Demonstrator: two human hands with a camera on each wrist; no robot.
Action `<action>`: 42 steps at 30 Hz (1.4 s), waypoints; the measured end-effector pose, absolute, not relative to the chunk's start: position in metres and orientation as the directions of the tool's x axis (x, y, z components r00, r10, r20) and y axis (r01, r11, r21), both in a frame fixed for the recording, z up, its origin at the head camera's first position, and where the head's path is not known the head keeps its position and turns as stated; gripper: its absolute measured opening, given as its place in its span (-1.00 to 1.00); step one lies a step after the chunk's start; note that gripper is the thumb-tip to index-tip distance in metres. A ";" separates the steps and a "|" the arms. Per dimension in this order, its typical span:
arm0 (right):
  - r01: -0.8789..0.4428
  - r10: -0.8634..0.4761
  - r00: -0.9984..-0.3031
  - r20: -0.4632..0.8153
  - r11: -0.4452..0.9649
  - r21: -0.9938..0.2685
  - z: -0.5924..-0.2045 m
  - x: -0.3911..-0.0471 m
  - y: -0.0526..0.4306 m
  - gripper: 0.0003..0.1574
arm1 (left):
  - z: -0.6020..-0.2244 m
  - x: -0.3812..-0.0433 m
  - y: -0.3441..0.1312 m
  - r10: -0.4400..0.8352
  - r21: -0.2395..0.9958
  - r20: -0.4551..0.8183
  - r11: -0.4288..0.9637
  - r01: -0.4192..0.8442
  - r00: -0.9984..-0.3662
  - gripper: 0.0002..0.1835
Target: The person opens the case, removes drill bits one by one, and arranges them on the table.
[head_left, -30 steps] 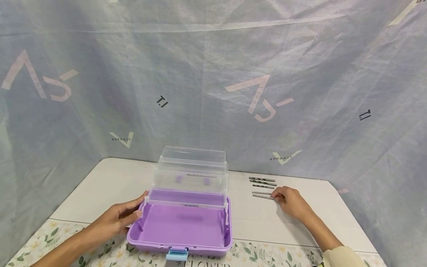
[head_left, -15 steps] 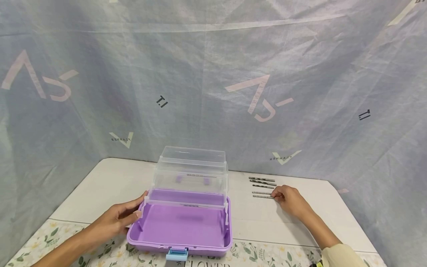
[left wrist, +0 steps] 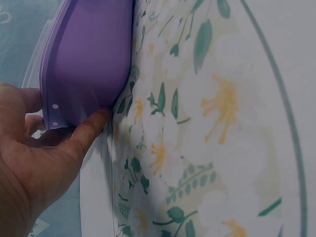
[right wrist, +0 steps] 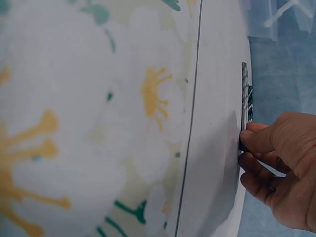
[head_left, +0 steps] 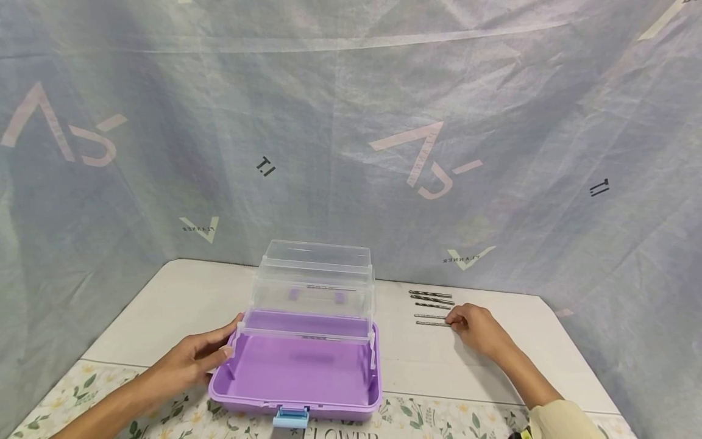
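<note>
My left hand (head_left: 189, 360) grips the left wall of a purple toolbox (head_left: 296, 405), thumb and fingers on either side of the wall in the left wrist view. The box's clear tiered trays (head_left: 318, 271) are swung up and back, and a thin drill bit (head_left: 323, 338) shows through the plastic. On the right, my right hand (head_left: 476, 329) pinches the end of the nearest silver drill bit (head_left: 430, 324), which lies flat on the table. Just behind it lies a second silver drill bit (head_left: 428, 316). My fingers hide the right ends of both.
Three dark drill bits (head_left: 430, 299) lie in a row beyond the silver ones. A pale blue latch (head_left: 291, 417) hangs at the toolbox front. Flowered cloth (head_left: 422, 417) covers the table's near edge, and a grey curtain (head_left: 329, 152) stands behind.
The nearest silver drill bit has shifted very slightly right and toward me, widening the gap to the one behind it. My left hand and the toolbox have stayed put.
</note>
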State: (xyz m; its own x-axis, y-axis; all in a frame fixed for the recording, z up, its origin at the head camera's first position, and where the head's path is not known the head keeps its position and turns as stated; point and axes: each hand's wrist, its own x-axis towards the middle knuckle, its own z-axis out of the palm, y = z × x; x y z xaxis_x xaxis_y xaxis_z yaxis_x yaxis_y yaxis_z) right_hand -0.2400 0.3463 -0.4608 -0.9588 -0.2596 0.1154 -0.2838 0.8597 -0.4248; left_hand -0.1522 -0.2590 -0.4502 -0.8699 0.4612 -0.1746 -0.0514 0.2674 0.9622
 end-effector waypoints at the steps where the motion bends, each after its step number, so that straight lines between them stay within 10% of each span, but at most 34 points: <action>1: -0.285 -0.261 -0.959 0.115 0.859 -0.425 -0.461 -0.240 0.346 -0.82 | -0.450 -0.152 -0.259 0.460 0.962 -0.174 0.267 -0.051 -0.871 -0.15; 42: -0.498 -0.394 -0.863 0.314 0.769 -0.402 -0.398 -0.250 0.253 -0.76 | -0.449 -0.152 -0.259 0.461 0.961 -0.191 0.266 -0.071 -0.866 -0.14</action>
